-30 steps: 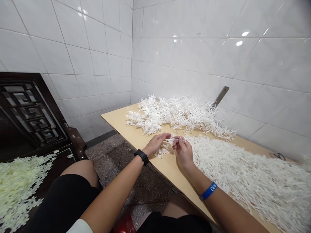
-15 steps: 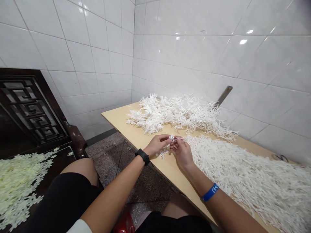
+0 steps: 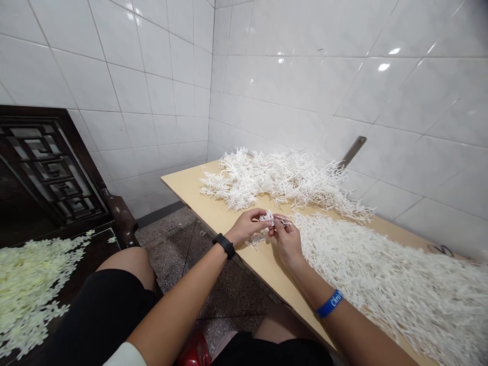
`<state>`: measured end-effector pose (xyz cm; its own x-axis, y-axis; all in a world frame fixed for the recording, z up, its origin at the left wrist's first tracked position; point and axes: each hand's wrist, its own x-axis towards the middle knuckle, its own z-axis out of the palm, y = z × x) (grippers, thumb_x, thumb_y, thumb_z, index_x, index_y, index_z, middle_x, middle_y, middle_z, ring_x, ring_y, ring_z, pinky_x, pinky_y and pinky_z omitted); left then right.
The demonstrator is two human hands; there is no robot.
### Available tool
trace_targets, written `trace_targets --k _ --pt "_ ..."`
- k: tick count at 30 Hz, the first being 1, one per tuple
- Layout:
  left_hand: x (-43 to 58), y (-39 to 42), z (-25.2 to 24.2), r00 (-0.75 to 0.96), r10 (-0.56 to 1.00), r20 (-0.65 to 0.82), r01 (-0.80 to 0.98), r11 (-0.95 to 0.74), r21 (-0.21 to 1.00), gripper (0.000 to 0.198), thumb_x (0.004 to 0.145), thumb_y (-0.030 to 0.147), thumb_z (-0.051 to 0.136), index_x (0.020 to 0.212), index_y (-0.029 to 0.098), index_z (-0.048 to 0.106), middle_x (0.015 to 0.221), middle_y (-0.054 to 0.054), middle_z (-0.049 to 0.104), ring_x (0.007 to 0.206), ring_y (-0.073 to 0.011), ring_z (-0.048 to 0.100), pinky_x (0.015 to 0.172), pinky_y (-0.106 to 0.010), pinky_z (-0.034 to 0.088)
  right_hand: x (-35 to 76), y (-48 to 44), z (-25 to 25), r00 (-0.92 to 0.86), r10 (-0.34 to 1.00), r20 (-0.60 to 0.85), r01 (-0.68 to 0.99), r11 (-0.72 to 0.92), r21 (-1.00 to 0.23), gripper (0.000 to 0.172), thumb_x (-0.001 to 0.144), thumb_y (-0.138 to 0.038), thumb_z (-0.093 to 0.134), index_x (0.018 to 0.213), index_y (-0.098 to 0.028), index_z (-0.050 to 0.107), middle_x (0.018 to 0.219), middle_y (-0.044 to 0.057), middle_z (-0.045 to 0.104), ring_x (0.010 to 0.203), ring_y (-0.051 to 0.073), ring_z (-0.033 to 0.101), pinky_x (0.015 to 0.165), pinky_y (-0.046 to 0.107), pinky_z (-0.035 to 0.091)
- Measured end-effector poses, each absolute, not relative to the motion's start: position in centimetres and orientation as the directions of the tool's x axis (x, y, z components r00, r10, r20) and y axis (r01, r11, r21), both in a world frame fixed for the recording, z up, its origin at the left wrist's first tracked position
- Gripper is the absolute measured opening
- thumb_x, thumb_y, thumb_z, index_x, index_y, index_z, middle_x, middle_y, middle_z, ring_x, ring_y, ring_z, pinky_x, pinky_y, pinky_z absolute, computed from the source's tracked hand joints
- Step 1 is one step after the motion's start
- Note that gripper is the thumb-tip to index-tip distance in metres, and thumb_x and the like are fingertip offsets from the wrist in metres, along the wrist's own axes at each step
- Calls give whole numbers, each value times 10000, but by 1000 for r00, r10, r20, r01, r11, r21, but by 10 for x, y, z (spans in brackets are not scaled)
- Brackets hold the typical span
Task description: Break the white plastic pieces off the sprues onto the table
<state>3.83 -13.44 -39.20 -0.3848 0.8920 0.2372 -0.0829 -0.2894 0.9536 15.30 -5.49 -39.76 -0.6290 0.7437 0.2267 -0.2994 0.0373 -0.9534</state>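
My left hand (image 3: 247, 226) pinches a small white branched sprig (image 3: 268, 216) above the table's near edge. Close against it, my right hand (image 3: 286, 239) has its fingertips closed on the thin stem end of the same sprig. A few loose white pieces (image 3: 256, 241) lie on the table under my left fingers. Beyond my hands is a heap of white branched sprigs (image 3: 278, 175). To the right of my right hand spreads a wide layer of thin white pieces (image 3: 381, 269). My fingers partly hide the held sprig.
The tan table (image 3: 183, 180) stands against a tiled wall (image 3: 297, 91). A flat metal bar (image 3: 354, 151) sticks up behind the heap. At left, a dark carved wooden bench (image 3: 57, 168) bears a pile of pale green-white flower shapes (image 3: 30, 284). Something red and shiny (image 3: 196, 351) is below.
The white sprig between my hands has turned, and its thin stem now points right from my right fingertips. Both hands stay at about the same spot.
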Motion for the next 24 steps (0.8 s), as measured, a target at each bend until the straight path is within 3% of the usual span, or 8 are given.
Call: trace_targets --k 4,10,17,20,24 --pt "37 -137 -391 -386 905 179 -163 -258 952 435 677 373 778 1007 115 658 974 -90 656 848 -165 598 776 -289 442 154 -60 -393 -554 786 274 -292 125 -948 346 746 -465 700 921 -180 614 600 -34 532 541 113 479 501 250 417" --pt "36 -137 -394 -376 910 176 -178 -257 950 368 666 373 787 897 116 659 823 -25 618 747 -112 539 708 -247 397 157 -65 -387 -492 814 309 -248 209 -946 285 797 -457 657 745 -200 545 611 -30 527 552 110 465 539 256 399" --pt "36 -138 -390 -356 917 181 -223 -272 936 335 691 414 755 845 129 668 791 -26 618 763 -133 557 744 -270 415 159 -60 -391 -555 753 353 -142 333 -932 361 830 -502 606 651 -201 519 583 -24 502 558 122 456 535 267 371" --pt "36 -138 -390 -375 909 180 -231 -280 932 312 676 390 770 807 131 658 788 -21 610 753 -121 546 730 -250 420 158 -59 -392 -552 769 323 -138 298 -945 389 819 -512 613 612 -203 499 555 -30 477 535 115 436 512 260 363" --pt "33 -133 -396 -466 867 175 -190 -291 938 324 662 398 775 782 130 639 757 -12 579 697 -98 503 659 -224 414 155 -57 -394 -569 794 215 -207 114 -972 389 744 -549 673 659 -202 520 577 -31 505 520 109 459 478 247 396"
